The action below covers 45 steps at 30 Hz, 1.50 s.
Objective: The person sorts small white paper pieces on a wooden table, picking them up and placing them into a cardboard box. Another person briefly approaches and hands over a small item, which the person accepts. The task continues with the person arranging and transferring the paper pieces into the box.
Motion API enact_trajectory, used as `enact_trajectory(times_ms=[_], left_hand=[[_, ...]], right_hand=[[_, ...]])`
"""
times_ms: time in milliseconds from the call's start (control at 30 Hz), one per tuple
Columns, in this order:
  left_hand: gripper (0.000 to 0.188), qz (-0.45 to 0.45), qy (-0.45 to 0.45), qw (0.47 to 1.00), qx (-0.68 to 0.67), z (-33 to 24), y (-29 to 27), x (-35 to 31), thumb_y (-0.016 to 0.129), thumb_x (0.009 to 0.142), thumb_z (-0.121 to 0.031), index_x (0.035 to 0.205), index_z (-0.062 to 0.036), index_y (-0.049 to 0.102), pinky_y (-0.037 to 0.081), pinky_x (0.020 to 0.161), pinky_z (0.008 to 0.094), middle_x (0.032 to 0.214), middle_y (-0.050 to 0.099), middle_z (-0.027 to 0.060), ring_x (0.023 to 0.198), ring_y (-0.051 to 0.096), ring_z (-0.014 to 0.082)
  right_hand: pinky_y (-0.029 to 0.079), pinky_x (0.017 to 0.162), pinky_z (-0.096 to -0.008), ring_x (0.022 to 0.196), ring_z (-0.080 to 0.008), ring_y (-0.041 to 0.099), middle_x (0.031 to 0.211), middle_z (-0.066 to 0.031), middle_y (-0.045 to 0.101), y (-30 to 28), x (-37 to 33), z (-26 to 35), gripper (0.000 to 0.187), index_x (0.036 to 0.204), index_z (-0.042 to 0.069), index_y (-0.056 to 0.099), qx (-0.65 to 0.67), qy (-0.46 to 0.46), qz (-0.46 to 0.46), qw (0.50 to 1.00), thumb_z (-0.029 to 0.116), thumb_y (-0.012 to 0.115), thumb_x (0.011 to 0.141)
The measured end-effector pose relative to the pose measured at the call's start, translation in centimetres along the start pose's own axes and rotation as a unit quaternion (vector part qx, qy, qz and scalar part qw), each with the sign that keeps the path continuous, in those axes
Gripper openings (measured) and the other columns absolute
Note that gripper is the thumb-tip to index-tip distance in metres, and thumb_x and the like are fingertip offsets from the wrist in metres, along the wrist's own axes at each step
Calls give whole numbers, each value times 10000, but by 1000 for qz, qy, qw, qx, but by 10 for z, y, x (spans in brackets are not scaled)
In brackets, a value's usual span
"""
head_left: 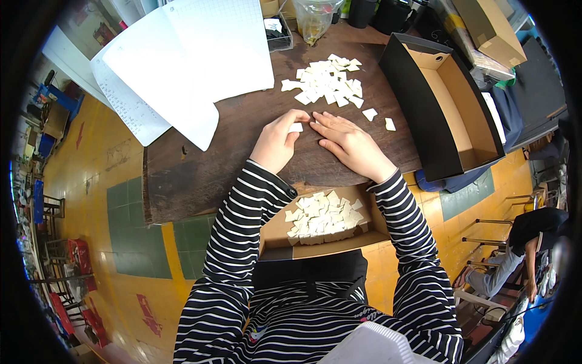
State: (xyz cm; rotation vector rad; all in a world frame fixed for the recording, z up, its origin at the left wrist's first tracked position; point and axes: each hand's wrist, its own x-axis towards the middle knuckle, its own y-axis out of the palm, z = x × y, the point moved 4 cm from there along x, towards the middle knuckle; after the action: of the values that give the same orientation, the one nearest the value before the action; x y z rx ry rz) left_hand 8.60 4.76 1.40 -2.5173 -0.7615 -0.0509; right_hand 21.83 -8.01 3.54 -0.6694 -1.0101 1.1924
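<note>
My left hand rests on the dark wooden table and pinches a small cream square piece between thumb and fingers. My right hand lies flat beside it, fingertips touching the same piece. A loose pile of similar cream pieces lies just beyond both hands, with two stray ones to the right. On my lap, below the table edge, an open cardboard box holds several more cream pieces.
Large white sheets cover the table's far left. A black open box with a brown inside stands at the right. A clear plastic bag and small tray sit at the far edge. Another person sits at the lower right.
</note>
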Motion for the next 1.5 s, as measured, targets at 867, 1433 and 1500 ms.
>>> enact_trajectory(times_ms=[867,1433,1500], left_hand=[[788,-60,29,997,-49,11,-21,8,529,978,-2,1618,-115,84,201,1233,412,1605,330,161,1522,224,340],[635,116,40,883,453,21,15,49,292,1039,-602,1596,-300,256,118,1242,527,1678,185,36,1538,176,307],[643,132,61,880,451,15,16,28,301,1033,-609,1596,-301,255,117,1242,530,1679,182,44,1537,178,308]], right_hand=[[368,1157,-439,1417,-314,434,1506,-180,477,16,11,20,485,1410,38,538,18,-62,-16,998,237,618,975],[384,1147,-472,1363,-313,514,1392,-115,618,-33,-105,37,301,1206,75,724,190,-74,62,977,170,660,928],[422,1119,-464,1335,-307,536,1378,-116,623,-40,-96,28,286,1207,65,714,160,-37,1,986,165,623,955]])
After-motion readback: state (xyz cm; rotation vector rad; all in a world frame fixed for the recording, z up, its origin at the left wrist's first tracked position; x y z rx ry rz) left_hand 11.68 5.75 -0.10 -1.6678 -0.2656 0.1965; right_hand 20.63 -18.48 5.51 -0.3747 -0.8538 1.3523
